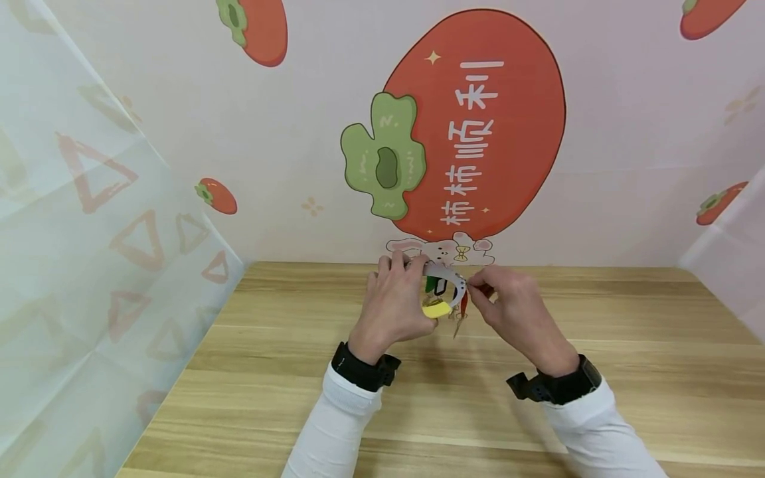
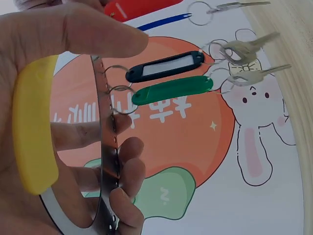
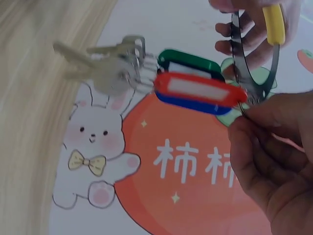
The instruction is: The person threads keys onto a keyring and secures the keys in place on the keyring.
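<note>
My left hand [image 1: 391,299] grips a metal key ring holder [image 1: 445,273], its fingers curled round the flat band with small holes. The yellow handle [image 2: 34,127] of the holder lies against the palm in the left wrist view. From the band hang a green key tag [image 2: 173,90] and a black key tag [image 2: 166,66], each with a key on a wire ring. A blue key tag [image 3: 193,104] is partly behind a red key tag [image 3: 198,89]. With thumb and forefinger my right hand [image 1: 516,305] pinches the small ring at the red tag's end, beside the band.
A wood-grain table [image 1: 269,398] lies under both hands. Behind it stands a white backdrop [image 1: 311,133] printed with persimmons and a rabbit. A pale patterned sheet [image 1: 89,252] hangs on the left side, and another white panel [image 1: 729,265] bounds the right.
</note>
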Demonstrator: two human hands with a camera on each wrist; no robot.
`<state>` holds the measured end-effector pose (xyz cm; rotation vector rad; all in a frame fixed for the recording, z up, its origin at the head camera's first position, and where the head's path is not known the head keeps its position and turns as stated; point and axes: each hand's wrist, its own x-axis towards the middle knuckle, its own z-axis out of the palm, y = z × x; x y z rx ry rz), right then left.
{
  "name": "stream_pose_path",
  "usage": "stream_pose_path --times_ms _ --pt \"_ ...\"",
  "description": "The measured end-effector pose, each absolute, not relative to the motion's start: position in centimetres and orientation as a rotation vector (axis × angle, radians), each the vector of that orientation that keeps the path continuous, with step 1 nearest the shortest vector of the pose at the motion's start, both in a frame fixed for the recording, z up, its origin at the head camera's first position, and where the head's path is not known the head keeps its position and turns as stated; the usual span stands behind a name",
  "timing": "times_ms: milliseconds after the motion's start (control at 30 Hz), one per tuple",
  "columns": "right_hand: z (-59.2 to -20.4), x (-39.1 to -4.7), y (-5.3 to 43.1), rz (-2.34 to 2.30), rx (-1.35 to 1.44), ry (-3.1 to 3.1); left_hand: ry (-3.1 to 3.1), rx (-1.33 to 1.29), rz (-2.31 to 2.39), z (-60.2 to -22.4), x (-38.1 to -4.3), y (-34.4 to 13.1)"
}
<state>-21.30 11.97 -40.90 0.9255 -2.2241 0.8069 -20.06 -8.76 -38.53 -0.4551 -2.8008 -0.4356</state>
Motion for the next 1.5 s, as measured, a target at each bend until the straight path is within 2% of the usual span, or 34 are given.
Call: stream_pose_path --times_ms 200,533,900,1500 --pt "-40.8 -21.2 12.3 0.733 0.985 -2.258 -2.819 -0.488 -0.371 -38.6 -20.0 -8.7" --pt "-40.8 -21.0 11.4 0.923 0.680 -2.269 -2.800 -0.355 -0.468 -38.7 -20.1 -8.4" --pt "-40.9 -20.6 11.2 1.296 0.530 -2.368 -2.813 -0.312 -0.472 -38.6 -20.1 -8.2" --pt "-40.8 -20.7 11.2 1.635 0.541 -2.317 -2.824 -0.362 -0.513 -38.5 -20.1 -8.6"
